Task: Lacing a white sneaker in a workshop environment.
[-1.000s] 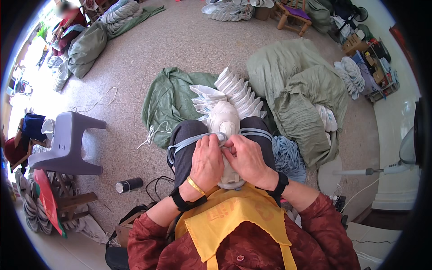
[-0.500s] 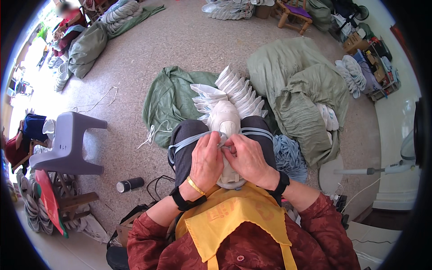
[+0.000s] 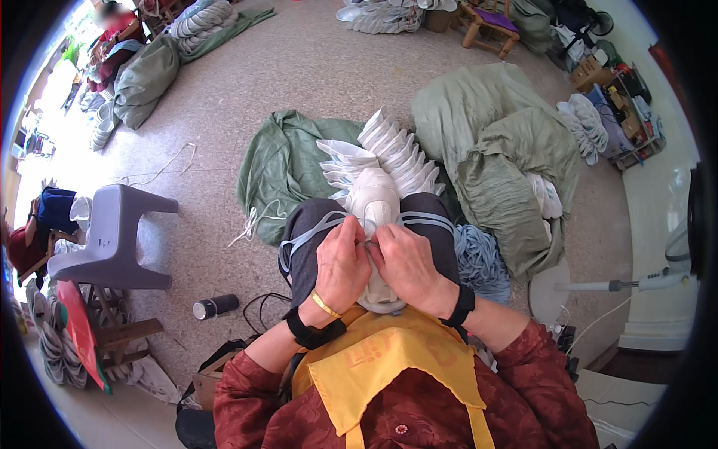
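Observation:
A cream-white shoe upper [image 3: 374,196] lies lengthwise between my thighs, its toe pointing away from me. Over its lacing opening, my left hand [image 3: 338,266] and my right hand [image 3: 407,262] come together, thumbs and fingertips pinched. Both grip a light blue-grey shoelace [image 3: 305,238], lengths of which drape across my two thighs. The fingers cover much of the lacing area and the eyelets cannot be made out. Just beyond the toe stand nested rows of white shoe uppers [image 3: 400,153]. A heap of light blue shoelaces [image 3: 482,262] rests beside my right thigh.
A green cloth sack [image 3: 277,161] spreads at the far left of my knees; a larger sack [image 3: 486,112] with uppers inside bulges at the right. Leftward are a grey plastic stool [image 3: 112,243] and a dark cylindrical bottle [image 3: 217,306]. A fan stand [image 3: 598,285] is at right.
My fingertips have shifted slightly over the shoe upper, the left ones a little higher. The shoelace by my left thigh now bows up in a loop. The surroundings look the same.

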A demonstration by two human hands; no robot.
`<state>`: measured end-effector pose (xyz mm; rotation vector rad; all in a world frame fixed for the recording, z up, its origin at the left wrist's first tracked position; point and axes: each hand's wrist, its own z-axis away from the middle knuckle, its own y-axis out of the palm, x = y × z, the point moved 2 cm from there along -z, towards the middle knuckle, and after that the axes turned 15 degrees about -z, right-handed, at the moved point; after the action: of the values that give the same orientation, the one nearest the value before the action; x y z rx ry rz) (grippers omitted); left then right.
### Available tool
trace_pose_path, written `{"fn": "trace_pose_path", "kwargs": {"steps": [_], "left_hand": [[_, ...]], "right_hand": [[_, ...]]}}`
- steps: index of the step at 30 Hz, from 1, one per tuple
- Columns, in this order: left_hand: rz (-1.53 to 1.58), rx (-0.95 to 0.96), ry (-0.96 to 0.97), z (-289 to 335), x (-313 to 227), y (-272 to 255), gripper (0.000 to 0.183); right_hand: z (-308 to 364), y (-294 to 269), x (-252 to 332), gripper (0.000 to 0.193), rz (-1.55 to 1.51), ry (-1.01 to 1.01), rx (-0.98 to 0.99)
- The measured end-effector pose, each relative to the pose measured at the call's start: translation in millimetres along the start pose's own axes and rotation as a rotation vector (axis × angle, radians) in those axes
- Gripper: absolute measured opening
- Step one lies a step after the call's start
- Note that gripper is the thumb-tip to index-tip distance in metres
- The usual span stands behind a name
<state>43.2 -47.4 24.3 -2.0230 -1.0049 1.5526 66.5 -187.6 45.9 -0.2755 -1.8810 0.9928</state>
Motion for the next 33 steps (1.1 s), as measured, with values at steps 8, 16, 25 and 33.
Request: {"fn": "trace_pose_path", "kwargs": {"steps": [8, 16, 25, 33], "left_hand": [[0.008, -0.031, -0.016, 0.3, -1.7, -0.9, 0.018], [-0.003, -0.002, -0.012, 0.6, -4.3, -5.5, 0.017], [0.080, -0.041, -0.028, 3.2, -0.8, 0.0, 0.019], [0.043, -0.092, 0.023, 1.6, 7.1, 7.1, 0.021]], "right_hand": [[-1.6, 3.1, 1.1, 0.014, 0.119, -0.040, 0.052], [-7.0, 5.9, 9.9, 0.015, 0.331, -0.013, 0.084], [-5.2, 5.4, 11.1, 0.014, 0.315, 0.003, 0.085], [-3.1, 3.2, 11.1, 0.012, 0.255, 0.019, 0.062]]}}
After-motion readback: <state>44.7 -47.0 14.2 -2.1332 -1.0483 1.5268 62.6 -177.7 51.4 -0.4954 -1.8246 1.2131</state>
